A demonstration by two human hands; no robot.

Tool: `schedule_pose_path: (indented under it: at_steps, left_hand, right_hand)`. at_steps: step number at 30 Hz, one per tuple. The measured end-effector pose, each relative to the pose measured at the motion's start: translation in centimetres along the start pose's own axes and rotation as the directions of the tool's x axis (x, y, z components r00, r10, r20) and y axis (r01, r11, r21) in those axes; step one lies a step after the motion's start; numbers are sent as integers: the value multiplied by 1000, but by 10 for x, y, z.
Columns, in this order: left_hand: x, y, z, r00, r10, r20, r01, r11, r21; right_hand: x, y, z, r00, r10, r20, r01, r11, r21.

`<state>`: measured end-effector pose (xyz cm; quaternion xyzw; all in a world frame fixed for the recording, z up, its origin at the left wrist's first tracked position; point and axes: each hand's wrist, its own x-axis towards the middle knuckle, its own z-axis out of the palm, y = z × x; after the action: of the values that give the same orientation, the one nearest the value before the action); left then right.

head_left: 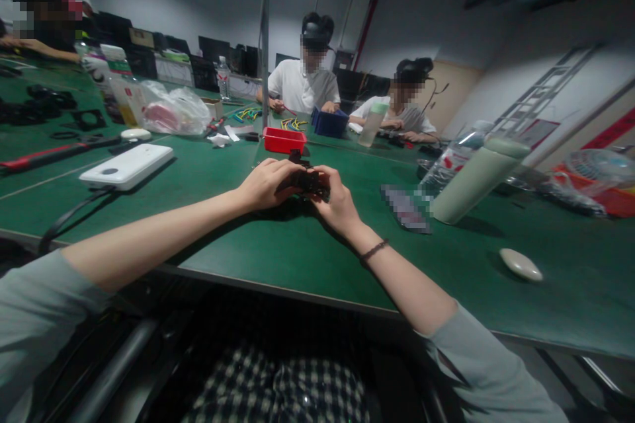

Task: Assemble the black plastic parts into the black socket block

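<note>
Both of my hands meet over the green table around a small black part (308, 180) with an uneven outline. Its exact kind does not show. My left hand (268, 184) is closed on its left side, fingers curled over the top. From the right, my right hand (337, 197) grips the same part between thumb and fingers. The palms and part of the fingertips hide much of it. Just beyond my hands stands a red bin (284, 140), its inside mostly out of sight.
A white power bank (126, 166) with a black cable lies left. To the right are a phone (405, 209), a tilted green bottle (479, 178) and a pale oval object (520, 265). A metal pole (264, 46) rises behind the bin. Co-workers (305, 82) sit across the table.
</note>
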<state>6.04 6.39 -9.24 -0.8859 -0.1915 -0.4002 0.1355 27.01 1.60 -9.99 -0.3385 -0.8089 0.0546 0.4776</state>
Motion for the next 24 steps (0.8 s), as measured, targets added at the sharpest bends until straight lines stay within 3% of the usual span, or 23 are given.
schedule_pose_path:
  at_steps: [24]
  left_hand:
    - [-1,-3,1,1000,-31,6,31,999,24]
  right_hand:
    - [0,2,0,1000,5,-19,-6,1000,-23]
